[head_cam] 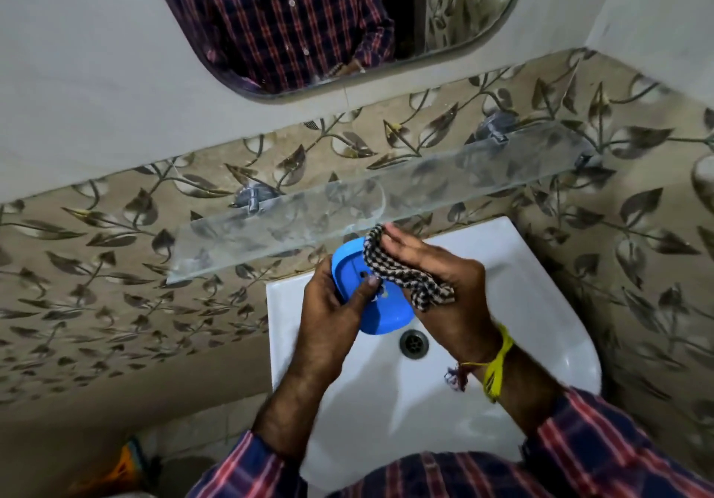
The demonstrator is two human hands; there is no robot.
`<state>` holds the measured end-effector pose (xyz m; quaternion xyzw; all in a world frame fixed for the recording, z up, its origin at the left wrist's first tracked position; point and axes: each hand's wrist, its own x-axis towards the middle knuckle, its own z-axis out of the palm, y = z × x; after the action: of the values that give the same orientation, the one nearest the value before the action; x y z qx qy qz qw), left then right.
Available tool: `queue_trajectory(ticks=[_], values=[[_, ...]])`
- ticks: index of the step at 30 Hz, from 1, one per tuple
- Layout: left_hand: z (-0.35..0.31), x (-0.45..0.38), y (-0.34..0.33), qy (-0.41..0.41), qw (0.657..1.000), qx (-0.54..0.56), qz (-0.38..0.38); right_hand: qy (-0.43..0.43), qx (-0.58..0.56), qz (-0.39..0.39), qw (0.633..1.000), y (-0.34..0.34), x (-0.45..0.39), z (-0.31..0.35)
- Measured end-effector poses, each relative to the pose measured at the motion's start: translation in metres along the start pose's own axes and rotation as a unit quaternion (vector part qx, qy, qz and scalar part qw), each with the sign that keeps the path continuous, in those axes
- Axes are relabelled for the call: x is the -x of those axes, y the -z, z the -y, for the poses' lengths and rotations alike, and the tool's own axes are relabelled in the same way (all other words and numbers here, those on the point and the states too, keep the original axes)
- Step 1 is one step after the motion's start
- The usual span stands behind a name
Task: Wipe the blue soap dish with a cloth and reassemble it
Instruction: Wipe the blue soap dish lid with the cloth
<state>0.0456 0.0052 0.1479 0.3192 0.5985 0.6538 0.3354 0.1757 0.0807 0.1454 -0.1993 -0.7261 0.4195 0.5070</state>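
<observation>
Above the basin: the blue soap dish (361, 296) was held in the air over the white sink (541, 324), close to the drain (414, 344) and just below the front edge of the glass shelf (347, 208).
Left hand: the left hand (332, 316) was closed around the dish from the left side, its thumb laid across the dish's inner face beside the small holes, its fingers hidden behind the dish.
Right hand: the right hand (436, 266) was wrapped over a checked cloth (402, 269), which was pressed against the upper right part of the dish, the fingers stretched almost flat towards the shelf.
Dish relative to hands: the dish was caught between both hands, tilted so that its hollow side faced the camera, with the left hand at its lower left and the cloth-covered right hand at its upper right.
Cloth: one bunched end was seen above the fingertips, the other hung out below the palm, over the dish's right rim.
Wrist: a yellow thread (496, 366) was tied around the right wrist.
Surroundings: a mirror (463, 15) was mounted on the wall above leaf-patterned tiles (116, 266).
</observation>
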Motion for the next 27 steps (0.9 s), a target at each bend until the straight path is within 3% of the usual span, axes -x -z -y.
queue_trajectory(ticks=[3,7,11,16,19,22,24,27], values=[[-0.014,-0.013,0.007,-0.058,0.996,-0.064,0.022,0.048,0.013,0.059,0.997,0.004,-0.011,0.002],[-0.025,-0.014,0.01,-0.113,0.991,-0.05,-0.042,0.019,0.008,0.021,1.0,-0.004,0.014,-0.007],[-0.013,-0.005,0.009,-0.078,0.995,-0.044,-0.053,-0.002,0.02,0.004,1.0,-0.003,0.019,-0.007],[-0.019,-0.012,0.02,-0.057,0.976,-0.209,-0.001,0.073,0.099,0.051,0.991,0.011,-0.003,0.002],[-0.024,-0.01,0.021,-0.082,0.99,-0.109,-0.042,0.023,0.037,0.019,0.999,0.01,0.009,-0.003],[-0.012,0.004,0.016,-0.034,0.995,-0.046,-0.078,-0.046,-0.022,-0.011,0.999,0.006,0.018,-0.006],[-0.008,0.007,0.019,-0.019,0.991,-0.115,-0.062,-0.038,0.005,0.012,0.999,0.009,0.009,-0.004],[-0.015,-0.005,0.027,-0.106,0.95,-0.291,-0.045,0.02,0.054,0.045,0.997,0.014,-0.013,0.001]])
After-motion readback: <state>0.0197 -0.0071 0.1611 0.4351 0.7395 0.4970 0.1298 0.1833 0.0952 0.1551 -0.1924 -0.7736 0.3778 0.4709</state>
